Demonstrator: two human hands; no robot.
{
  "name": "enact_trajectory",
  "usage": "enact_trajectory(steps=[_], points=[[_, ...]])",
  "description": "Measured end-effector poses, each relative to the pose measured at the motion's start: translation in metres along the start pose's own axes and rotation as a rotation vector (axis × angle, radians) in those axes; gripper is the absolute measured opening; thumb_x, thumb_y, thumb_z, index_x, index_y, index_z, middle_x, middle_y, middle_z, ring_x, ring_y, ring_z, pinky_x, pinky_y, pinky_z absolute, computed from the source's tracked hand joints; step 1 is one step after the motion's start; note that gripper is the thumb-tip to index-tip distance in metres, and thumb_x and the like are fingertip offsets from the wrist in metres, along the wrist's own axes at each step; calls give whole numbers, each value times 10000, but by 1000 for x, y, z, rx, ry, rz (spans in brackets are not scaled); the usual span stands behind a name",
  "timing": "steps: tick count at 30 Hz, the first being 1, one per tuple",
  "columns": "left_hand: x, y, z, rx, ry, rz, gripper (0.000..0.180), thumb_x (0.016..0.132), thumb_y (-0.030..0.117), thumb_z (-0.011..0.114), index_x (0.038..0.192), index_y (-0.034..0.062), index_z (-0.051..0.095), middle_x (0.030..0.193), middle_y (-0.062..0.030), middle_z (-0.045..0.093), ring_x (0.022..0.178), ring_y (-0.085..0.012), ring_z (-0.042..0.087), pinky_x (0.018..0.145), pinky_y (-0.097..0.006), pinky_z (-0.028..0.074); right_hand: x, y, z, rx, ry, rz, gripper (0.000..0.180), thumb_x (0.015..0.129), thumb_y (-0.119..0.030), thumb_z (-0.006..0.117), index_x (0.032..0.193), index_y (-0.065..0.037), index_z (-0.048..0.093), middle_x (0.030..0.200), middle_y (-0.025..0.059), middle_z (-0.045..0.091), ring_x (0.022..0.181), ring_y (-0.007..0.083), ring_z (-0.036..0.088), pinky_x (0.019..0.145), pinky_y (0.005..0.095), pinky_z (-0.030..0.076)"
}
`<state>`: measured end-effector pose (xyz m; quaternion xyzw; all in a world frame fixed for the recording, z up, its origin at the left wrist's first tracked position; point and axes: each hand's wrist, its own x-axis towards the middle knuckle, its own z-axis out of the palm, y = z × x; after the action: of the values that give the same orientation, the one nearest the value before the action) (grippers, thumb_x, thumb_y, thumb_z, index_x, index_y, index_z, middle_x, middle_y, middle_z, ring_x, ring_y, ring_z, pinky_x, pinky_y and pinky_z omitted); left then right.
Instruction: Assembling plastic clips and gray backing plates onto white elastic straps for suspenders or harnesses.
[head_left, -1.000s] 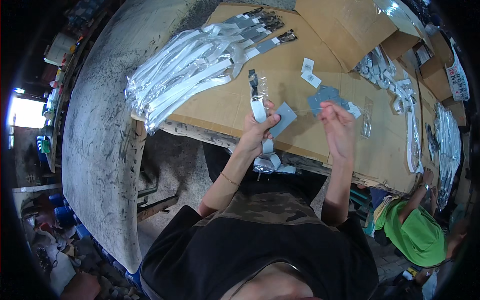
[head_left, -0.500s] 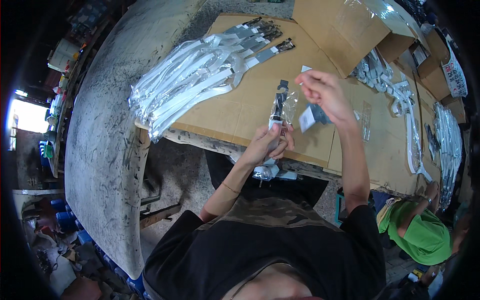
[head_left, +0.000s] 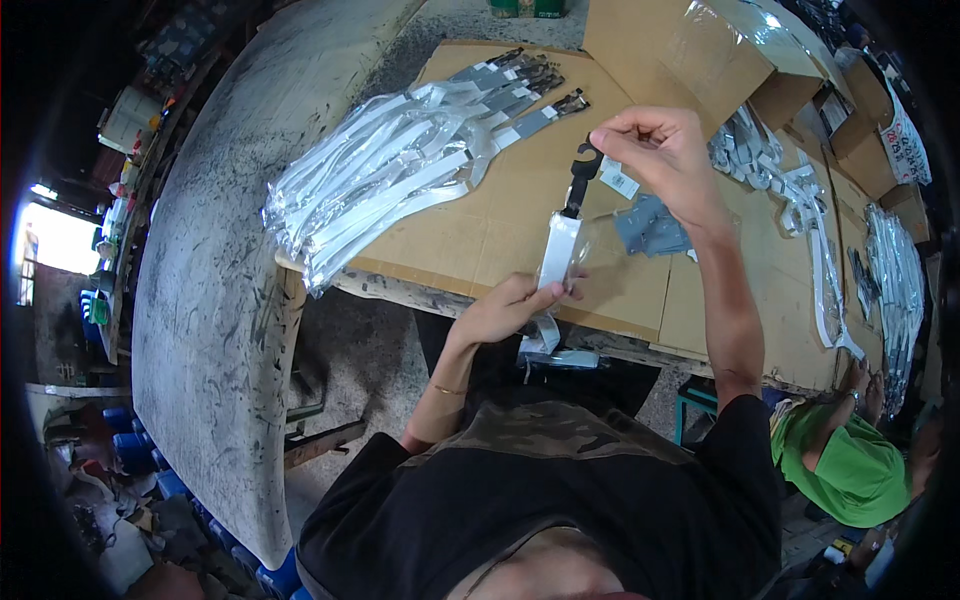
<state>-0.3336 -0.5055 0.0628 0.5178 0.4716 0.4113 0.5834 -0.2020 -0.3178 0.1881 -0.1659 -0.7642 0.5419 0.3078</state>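
I see a long workbench with a grey, scuffed top running down the left, and brown cardboard sheets laid over its far part. The room around it is dim and cluttered, with daylight coming in at the far left edge. On the cardboard to the left lies a big heap of clear plastic sleeves, each with a dark-handled tool inside. More filled sleeves lie along the right side, and a person in a green shirt sits low at the right.

What I'm handling is a narrow tool with a black handle and a pale blade end, sitting half inside a clear sleeve, held upright above the cardboard's near edge.

My left hand grips the lower end of the sleeve, fingers curled narrowly around it. My right hand is raised above, fingers pinched close at the top of the black handle. A small grey packet lies on the cardboard just below that hand.
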Motion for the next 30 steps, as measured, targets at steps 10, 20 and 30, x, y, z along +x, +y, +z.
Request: enact_trajectory(steps=[10,20,30], points=[[41,86,-19,-195,352,678,567,926,313,557,1351,2,345,1129,-198,560,1002,-235,582,883,-347,440,5,-30,24,139,-118,-99,114,855,-86,650,851,23,682,619,-43,544,544,6,419,460,176,296],[25,43,0,-21,342,363,302,994,223,435,964,-36,587,793,-86,629,671,-132,600,643,-249,465,15,-44,6,-112,87,-236,110,847,-85,665,832,24,675,580,-86,455,541,-13,338,468,190,249],[12,58,0,-10,420,369,237,988,154,440,990,-40,576,807,-75,608,720,-125,572,676,-258,449,20,-36,7,-69,78,-243,107,860,-78,645,835,25,659,606,-80,478,557,-14,345,479,185,252]])
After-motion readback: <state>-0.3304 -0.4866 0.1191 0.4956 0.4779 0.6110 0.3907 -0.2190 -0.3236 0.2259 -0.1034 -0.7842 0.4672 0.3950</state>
